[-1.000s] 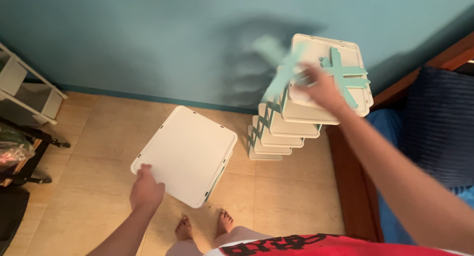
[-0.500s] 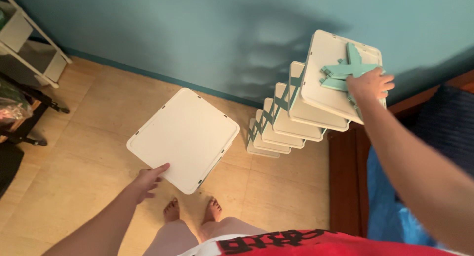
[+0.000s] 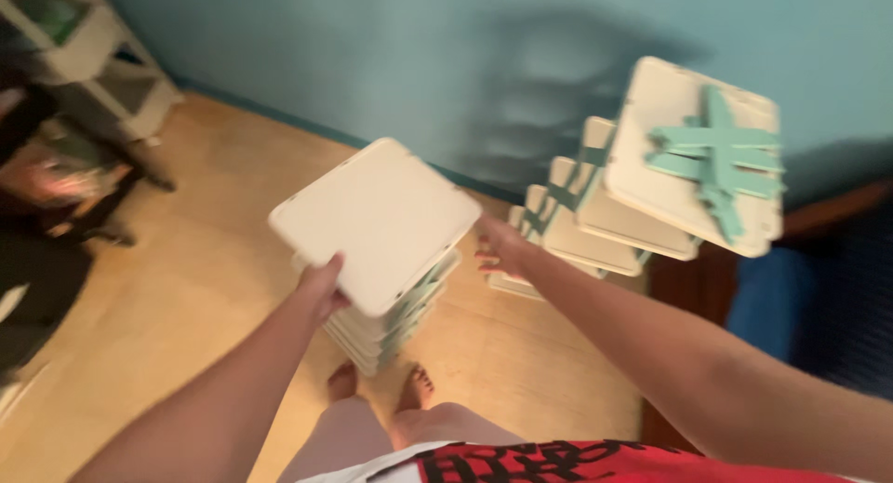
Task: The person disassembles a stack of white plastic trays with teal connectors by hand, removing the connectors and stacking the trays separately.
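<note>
My left hand (image 3: 322,284) grips the near left corner of a folded white rack (image 3: 377,222), a stack of square white trays with teal links, lifted off the floor. To its right my right hand (image 3: 502,248) is stretched out with fingers apart and nothing in it, close to the stack's right corner. A second white rack (image 3: 651,185) stands unfolded in steps against the wall, with teal cross pieces (image 3: 714,157) lying on its top tray. The view is blurred.
A teal wall (image 3: 391,46) runs along the back above a tan tiled floor (image 3: 186,288). A white shelf unit (image 3: 84,46) and dark objects sit at the far left. A wooden bed frame (image 3: 674,288) with blue bedding is at the right. My bare feet (image 3: 381,385) are below.
My right hand has let go of the unfolded rack's top and swung left toward the folded stack. My left hand has closed on the stack's corner and raised it. The camera has turned.
</note>
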